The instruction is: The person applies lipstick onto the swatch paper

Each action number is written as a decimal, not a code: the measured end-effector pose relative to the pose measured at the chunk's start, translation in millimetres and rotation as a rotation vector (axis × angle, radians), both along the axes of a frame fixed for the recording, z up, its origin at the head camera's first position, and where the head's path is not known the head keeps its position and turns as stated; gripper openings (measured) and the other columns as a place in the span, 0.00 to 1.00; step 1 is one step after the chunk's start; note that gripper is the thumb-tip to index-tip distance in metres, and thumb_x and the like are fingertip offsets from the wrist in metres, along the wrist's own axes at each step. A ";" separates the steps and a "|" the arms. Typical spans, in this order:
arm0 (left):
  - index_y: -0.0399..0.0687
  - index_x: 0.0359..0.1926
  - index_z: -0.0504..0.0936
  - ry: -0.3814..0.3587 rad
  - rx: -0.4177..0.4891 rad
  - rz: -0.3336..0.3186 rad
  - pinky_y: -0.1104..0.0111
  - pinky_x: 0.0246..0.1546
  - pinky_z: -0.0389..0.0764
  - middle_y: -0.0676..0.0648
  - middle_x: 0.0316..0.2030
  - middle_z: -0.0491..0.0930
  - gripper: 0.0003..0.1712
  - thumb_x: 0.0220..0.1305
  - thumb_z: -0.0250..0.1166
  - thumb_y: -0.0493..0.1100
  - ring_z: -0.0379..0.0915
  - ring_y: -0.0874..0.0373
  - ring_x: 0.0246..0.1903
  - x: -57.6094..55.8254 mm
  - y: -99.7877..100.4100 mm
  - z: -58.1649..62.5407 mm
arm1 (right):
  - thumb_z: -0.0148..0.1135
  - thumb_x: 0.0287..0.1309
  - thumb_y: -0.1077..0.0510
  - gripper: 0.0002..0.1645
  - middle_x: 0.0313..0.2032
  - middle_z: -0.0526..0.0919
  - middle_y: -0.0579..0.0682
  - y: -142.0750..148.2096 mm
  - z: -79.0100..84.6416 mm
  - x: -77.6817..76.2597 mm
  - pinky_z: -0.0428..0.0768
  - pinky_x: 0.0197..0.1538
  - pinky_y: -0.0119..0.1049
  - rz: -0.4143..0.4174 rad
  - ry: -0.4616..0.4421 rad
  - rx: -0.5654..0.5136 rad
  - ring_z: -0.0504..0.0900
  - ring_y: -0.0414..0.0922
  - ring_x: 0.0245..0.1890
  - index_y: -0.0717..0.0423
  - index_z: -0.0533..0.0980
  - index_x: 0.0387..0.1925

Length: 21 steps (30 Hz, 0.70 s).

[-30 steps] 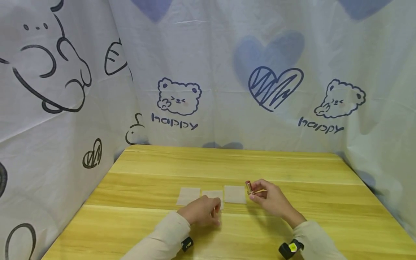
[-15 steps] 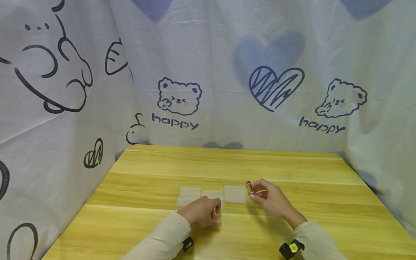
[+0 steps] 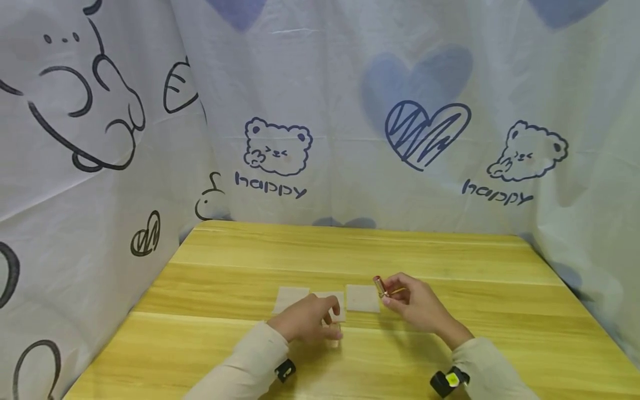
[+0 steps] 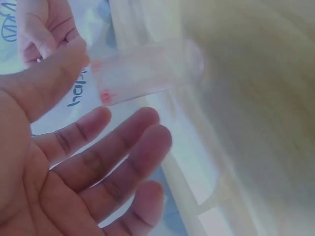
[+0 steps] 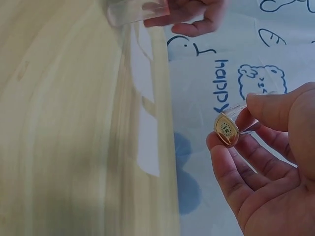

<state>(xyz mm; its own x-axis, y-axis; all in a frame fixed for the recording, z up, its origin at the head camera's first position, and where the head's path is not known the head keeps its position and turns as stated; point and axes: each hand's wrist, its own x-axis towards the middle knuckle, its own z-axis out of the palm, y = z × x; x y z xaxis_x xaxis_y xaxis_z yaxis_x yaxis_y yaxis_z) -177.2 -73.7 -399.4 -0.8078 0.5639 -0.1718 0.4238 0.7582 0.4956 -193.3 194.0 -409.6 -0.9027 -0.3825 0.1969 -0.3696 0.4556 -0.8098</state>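
Note:
My right hand [image 3: 417, 305] pinches a lipstick [image 3: 380, 286] between thumb and fingers, raised above the table and slightly tilted. Its gold base with a small printed label [image 5: 227, 130] faces the right wrist camera. A clear lipstick cap [image 4: 142, 73], with red smears near its rim, is by my left hand [image 3: 307, 319]. The left fingers [image 4: 142, 147] are spread away from the cap. The left thumb lies close to the cap's rim; whether it touches cannot be told. The cap seems upright on the table, partly hidden by the hand in the head view.
Three pale square sheets [image 3: 363, 299] lie in a row on the wooden table [image 3: 250, 255], just beyond the hands. White printed curtains [image 3: 345, 183] hang behind the table and along its sides.
My left fingers have loosened from the clear cap and the hand has shifted slightly left. The right hand still holds the lipstick, which is tilted a little further left.

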 end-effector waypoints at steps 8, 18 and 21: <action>0.45 0.49 0.76 0.023 0.134 -0.009 0.68 0.37 0.79 0.49 0.39 0.83 0.20 0.63 0.68 0.52 0.78 0.62 0.33 -4.3 -0.1 3.0 | 0.64 0.62 0.63 0.13 0.41 0.81 0.53 -10.1 6.9 4.1 0.81 0.40 0.33 0.060 0.030 -0.009 0.82 0.46 0.39 0.62 0.75 0.47; 0.42 0.49 0.78 0.033 0.460 0.120 0.69 0.31 0.79 0.52 0.35 0.81 0.20 0.67 0.64 0.53 0.78 0.61 0.31 -4.4 11.9 8.7 | 0.66 0.61 0.61 0.12 0.36 0.82 0.46 -18.9 12.0 9.8 0.81 0.36 0.34 0.073 0.171 0.029 0.81 0.40 0.34 0.59 0.76 0.45; 0.41 0.49 0.78 -0.027 0.564 0.202 0.66 0.30 0.80 0.50 0.35 0.82 0.21 0.67 0.63 0.53 0.79 0.54 0.32 -2.3 16.3 11.0 | 0.66 0.60 0.61 0.11 0.34 0.81 0.44 -23.0 13.5 11.0 0.81 0.35 0.34 0.076 0.230 0.038 0.80 0.38 0.32 0.57 0.77 0.44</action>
<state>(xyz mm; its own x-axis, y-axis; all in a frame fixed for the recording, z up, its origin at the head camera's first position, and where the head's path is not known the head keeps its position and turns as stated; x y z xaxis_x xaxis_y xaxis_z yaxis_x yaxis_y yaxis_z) -179.5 -57.4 -388.4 -0.9081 0.4093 0.0879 0.2805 0.4390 0.8536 -182.2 171.0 -396.1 -0.8044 -0.4584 0.3779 -0.5764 0.4481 -0.6834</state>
